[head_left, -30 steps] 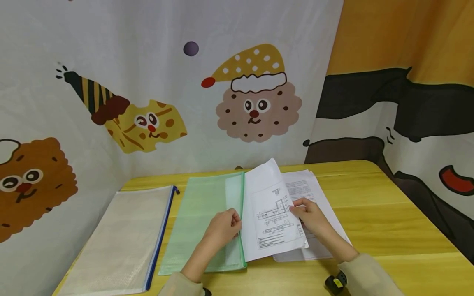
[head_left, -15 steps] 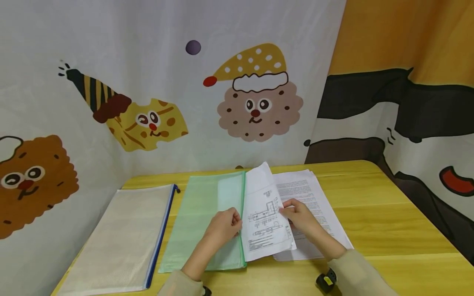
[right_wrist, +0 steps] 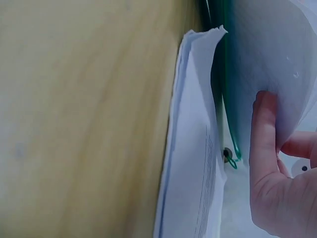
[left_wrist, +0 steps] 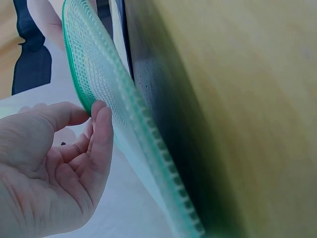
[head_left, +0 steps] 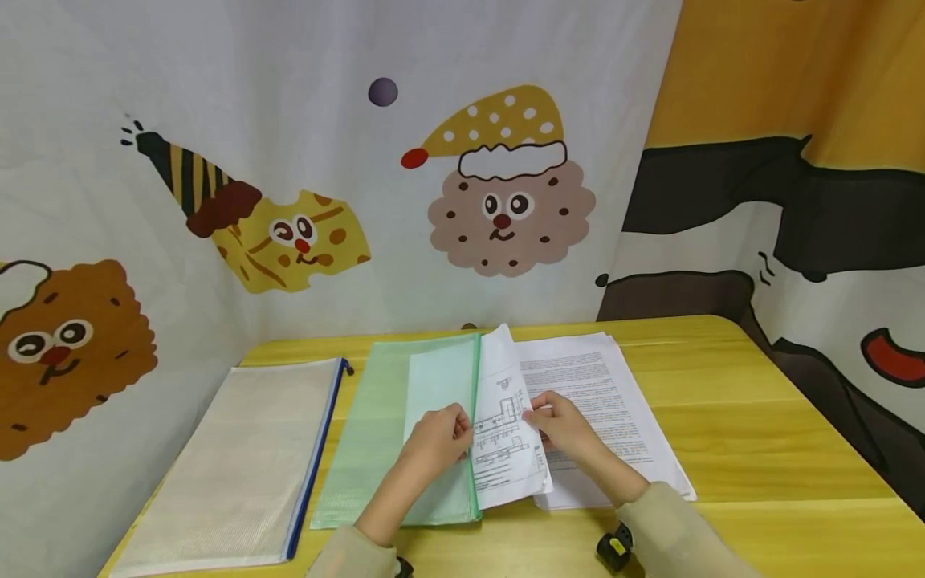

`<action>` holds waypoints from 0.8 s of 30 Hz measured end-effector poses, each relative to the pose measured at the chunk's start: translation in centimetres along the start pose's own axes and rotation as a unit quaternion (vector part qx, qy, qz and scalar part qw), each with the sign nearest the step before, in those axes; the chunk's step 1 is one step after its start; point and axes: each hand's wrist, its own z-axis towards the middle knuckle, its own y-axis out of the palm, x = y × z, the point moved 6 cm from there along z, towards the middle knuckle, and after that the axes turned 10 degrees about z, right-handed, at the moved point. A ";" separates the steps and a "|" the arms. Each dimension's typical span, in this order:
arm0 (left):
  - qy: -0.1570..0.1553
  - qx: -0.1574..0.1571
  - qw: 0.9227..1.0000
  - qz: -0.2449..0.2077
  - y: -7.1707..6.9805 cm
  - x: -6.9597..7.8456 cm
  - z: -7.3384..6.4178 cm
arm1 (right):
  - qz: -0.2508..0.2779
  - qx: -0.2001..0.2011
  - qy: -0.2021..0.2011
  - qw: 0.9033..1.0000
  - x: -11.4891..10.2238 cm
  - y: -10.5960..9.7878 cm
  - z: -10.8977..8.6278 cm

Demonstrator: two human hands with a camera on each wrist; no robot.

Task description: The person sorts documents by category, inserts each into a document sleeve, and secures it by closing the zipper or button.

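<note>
A translucent green mesh zip pouch (head_left: 364, 449) lies mid-table, its opening edge facing right. With thumb and fingertips my left hand (head_left: 435, 441) pinches that edge, and the left wrist view shows the mesh (left_wrist: 99, 64) lifted off the table. My right hand (head_left: 571, 429) holds the right edge of white sheets with a printed line drawing (head_left: 506, 449). Those sheets are partly inside the pouch; their inserted part shows pale through the green. In the right wrist view the fingers lie against the back of the sheets (right_wrist: 277, 54). A stack of printed pages (head_left: 607, 385) lies underneath to the right.
A whitish mesh pouch (head_left: 231, 466) with a blue zip edge lies on the left of the yellow wood-grain table (head_left: 766, 417). A curtain (head_left: 325, 144) with cartoon prints hangs right behind the table's back edge.
My right hand has moved left, sliding the drawing sheets further into the green pouch. More of the text page beneath shows now. My left hand keeps its pinch on the pouch edge.
</note>
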 end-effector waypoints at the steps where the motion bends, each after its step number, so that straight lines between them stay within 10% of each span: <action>1: 0.001 -0.001 1.000 0.000 0.0 0.0 0.0 | -0.003 0.001 0.001 1.000 0.0 0.2 0.0; 24: 0.008 0.000 1.000 0.006 -0.1 0.0 0.1 | -0.040 -0.050 0.032 0.997 0.6 4.1 1.2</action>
